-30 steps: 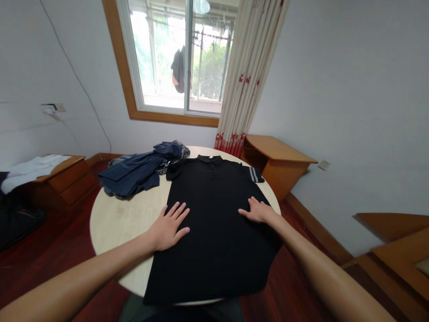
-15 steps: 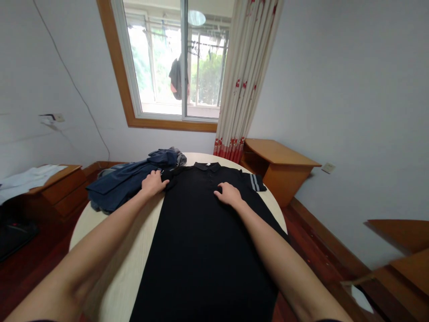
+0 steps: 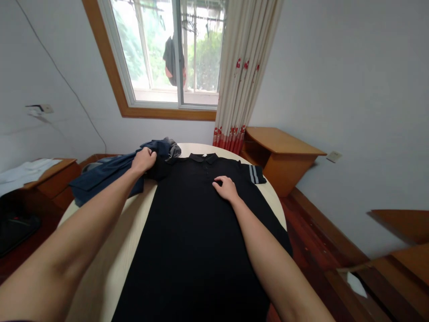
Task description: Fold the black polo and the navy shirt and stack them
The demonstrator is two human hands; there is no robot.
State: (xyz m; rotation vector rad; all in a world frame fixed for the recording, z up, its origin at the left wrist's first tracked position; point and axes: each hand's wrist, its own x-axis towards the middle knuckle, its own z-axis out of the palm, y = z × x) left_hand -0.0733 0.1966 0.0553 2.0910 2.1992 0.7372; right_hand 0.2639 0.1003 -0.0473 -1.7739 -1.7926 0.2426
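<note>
A black polo shirt (image 3: 197,232) lies spread front up, its collar (image 3: 203,157) at the far edge of the table. Two grey stripes mark the cuff of its right-hand sleeve (image 3: 256,174). At the opposite side, my left hand (image 3: 144,160) is closed on the outer end of the black sleeve, beside the pile of dark clothes. My right hand (image 3: 227,188) rests on the shirt's upper chest, thumb and fingers curved but apart, holding nothing.
A pile of navy and grey clothes (image 3: 100,176) sits on the left of the round pale table (image 3: 134,223). Beyond stand a wooden desk (image 3: 284,143), a curtain (image 3: 246,67) and a window. White cloth (image 3: 28,172) covers a low cabinet at left.
My left hand has moved left and away from me, closing on the sleeve and drawing it outward. My right hand stays on the shirt's chest. The view has tilted slightly down.
</note>
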